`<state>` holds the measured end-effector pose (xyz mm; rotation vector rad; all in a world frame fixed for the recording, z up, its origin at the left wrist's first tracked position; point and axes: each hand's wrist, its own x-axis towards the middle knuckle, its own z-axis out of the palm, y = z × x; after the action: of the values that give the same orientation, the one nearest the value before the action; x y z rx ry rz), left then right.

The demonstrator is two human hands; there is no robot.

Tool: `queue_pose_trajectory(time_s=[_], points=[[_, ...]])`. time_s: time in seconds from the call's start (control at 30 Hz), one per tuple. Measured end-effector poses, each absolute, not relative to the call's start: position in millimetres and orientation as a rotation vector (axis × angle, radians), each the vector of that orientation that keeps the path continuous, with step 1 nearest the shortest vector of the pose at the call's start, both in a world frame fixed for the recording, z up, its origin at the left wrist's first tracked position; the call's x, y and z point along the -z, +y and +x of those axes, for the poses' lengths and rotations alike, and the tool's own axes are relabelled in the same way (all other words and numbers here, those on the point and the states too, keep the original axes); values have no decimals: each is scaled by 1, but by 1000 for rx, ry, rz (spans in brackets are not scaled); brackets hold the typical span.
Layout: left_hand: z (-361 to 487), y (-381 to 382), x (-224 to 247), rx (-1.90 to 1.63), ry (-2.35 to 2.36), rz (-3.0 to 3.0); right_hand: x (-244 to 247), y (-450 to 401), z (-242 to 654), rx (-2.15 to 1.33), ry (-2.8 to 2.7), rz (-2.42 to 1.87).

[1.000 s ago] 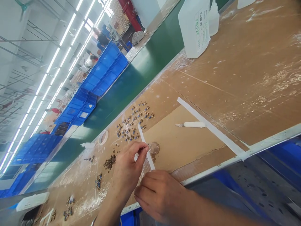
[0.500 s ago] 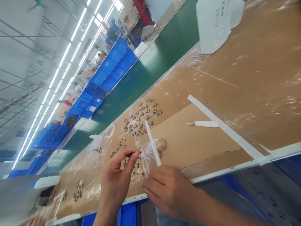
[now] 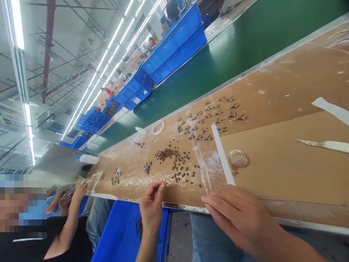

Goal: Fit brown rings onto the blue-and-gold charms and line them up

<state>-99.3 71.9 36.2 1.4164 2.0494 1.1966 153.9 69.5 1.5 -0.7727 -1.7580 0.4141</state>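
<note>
My left hand is pinched at the table's front edge, with a small dark piece between thumb and forefinger. To its right, my right hand rests palm down near the edge, its fingers together; whether they hold anything is hidden. Small brown round pieces lie in a heap and scattered beyond my left hand. Farther back stand many little blue and gold figures. A smaller cluster of figures sits left of the brown pieces. A clear round dish is beyond my right hand.
White tape strips mark the table. A knife lies at the right. A tape roll and small white bottle stand near the green belt. People sit at the left; blue crates are behind the belt.
The view has swung left, bringing seated people and more of the brown pieces into sight. My left hand still pinches the small piece; my right hand's fingers look more stretched out.
</note>
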Motion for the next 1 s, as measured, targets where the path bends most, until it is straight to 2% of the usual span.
queue_pose_trajectory(time_s=[0.17,0.47,1.0], points=[[-92,75,-27,-1258,1973,1370,-4,68,128,-489,-1814,-728],[-84,77,-20,-1444,1865,1251,-3,87,90,-270,-1927,-967],[-89,72,-17,-1327,1851,1331,-3,97,83,-251,-2096,-953]])
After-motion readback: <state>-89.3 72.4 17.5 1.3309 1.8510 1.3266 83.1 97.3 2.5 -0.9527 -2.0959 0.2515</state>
